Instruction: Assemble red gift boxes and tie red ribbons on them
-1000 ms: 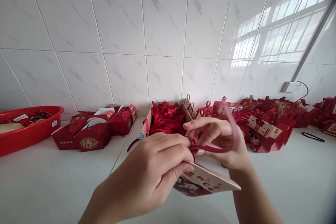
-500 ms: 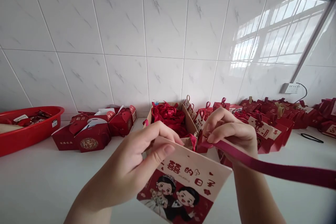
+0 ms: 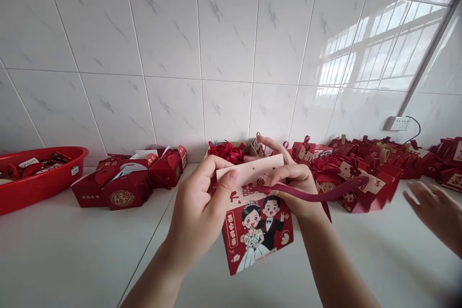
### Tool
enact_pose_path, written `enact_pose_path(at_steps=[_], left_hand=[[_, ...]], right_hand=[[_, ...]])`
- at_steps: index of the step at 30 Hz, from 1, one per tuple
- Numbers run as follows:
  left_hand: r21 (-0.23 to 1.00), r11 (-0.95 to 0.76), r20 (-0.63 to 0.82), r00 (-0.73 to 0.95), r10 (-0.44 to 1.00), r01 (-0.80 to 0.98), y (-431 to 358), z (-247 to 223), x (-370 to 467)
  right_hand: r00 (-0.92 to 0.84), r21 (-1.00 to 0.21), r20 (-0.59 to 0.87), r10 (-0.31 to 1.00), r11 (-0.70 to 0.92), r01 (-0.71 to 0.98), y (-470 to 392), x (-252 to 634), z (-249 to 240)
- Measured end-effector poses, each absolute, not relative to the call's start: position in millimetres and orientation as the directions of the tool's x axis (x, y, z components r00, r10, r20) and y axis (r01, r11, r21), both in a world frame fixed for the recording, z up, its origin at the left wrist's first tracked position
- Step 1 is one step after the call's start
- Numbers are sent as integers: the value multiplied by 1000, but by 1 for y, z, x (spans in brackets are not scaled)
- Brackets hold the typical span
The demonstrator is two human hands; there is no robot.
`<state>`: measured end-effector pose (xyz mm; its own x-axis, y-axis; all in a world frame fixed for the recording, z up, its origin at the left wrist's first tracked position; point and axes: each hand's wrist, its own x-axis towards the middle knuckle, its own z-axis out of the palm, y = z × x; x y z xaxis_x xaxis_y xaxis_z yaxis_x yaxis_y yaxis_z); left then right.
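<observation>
On the tabletop (image 3: 72, 250), a red plastic basin (image 3: 43, 192) stands beside red gift boxes (image 3: 133, 185). Nearer the middle, the left hand (image 3: 200, 207) pinches the top left of a bride-and-groom card (image 3: 258, 221), held up before the wearer. The right hand (image 3: 294, 180), thumb and finger closed, grips a dark red ribbon (image 3: 321, 196) across the card's upper part. Red gift bags (image 3: 382, 185) stand beyond; at far right, another person's hand (image 3: 435, 209) has its fingers extended.

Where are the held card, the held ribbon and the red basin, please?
Held card (image 3: 258, 225), head view: its illustrated front.
Held ribbon (image 3: 315, 197), head view: its free length.
Red basin (image 3: 39, 189), head view: its outer wall.
</observation>
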<state>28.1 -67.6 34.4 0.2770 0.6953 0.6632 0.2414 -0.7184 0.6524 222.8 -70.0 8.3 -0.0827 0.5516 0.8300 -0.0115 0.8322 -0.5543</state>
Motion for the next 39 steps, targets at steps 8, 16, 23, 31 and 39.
enact_pose_path(at_steps=[8, 16, 23, 31, 39], left_hand=[[491, -834, 719, 424, 550, 251, -66, 33, 20], [317, -886, 662, 590, 461, 337, -70, 37, 13], [164, -883, 670, 608, 427, 439, -75, 37, 10], [173, -887, 674, 605, 423, 428, -80, 37, 15], [453, -803, 526, 611, 592, 388, -80, 40, 4]], right_hand=[[-63, -477, 871, 487, 869, 129, -68, 219, 8], [-193, -444, 862, 470, 881, 162, -74, 218, 7], [-298, -446, 836, 461, 887, 121, -77, 219, 6], [-323, -363, 872, 367, 929, 77, -84, 211, 10], [-418, -343, 844, 337, 937, 62, -92, 205, 10]])
